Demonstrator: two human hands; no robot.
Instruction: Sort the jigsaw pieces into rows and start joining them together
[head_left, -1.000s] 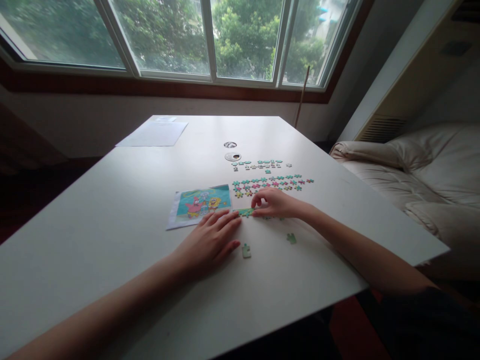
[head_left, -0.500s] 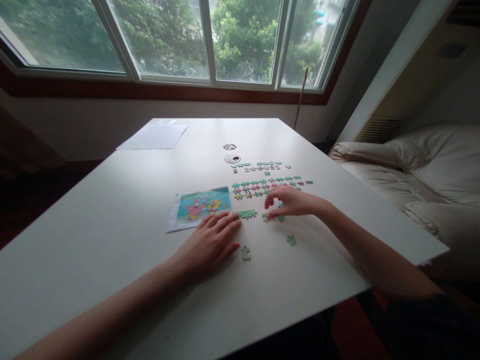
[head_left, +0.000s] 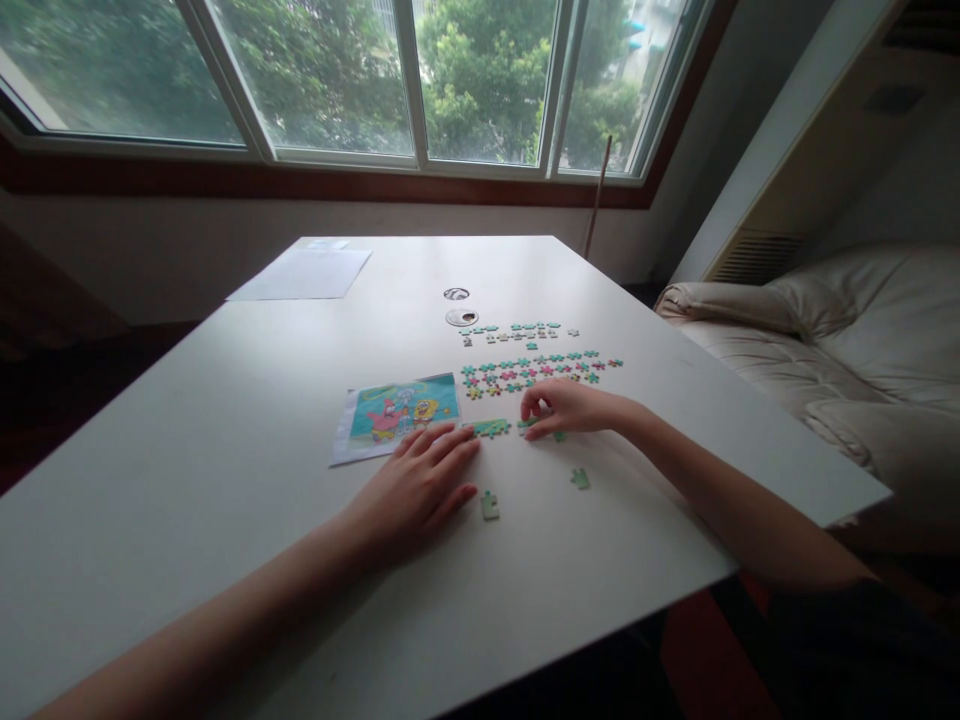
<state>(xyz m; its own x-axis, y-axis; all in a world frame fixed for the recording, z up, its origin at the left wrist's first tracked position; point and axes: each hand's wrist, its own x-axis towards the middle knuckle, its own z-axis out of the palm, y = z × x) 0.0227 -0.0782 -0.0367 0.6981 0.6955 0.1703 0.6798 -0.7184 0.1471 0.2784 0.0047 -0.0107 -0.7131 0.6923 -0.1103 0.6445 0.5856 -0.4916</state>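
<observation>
My left hand (head_left: 424, 480) lies flat on the table with its fingers spread. Its fingertips reach the lower right corner of the cartoon picture sheet (head_left: 405, 412) and the left end of a short joined green puzzle strip (head_left: 491, 428). Just right of that strip, my right hand (head_left: 570, 406) is curled, thumb and index finger at a green puzzle piece (head_left: 524, 427), which it partly covers. Another green piece (head_left: 559, 436) shows under this hand. Two loose pieces lie closer to me: one (head_left: 490, 505) by my left thumb, another (head_left: 580, 478) further right.
Rows of loose puzzle pieces (head_left: 514, 375) spread beyond my right hand, with more rows (head_left: 517, 333) behind them. Two round holes (head_left: 462, 317) sit further back in the white table (head_left: 225, 420). Papers (head_left: 304, 274) lie at the far left; a cream sofa (head_left: 795, 350) stands right.
My right hand has moved a little left and lower, and the green puzzle piece at its fingertips has shifted slightly toward the joined strip. My left hand stays in place.
</observation>
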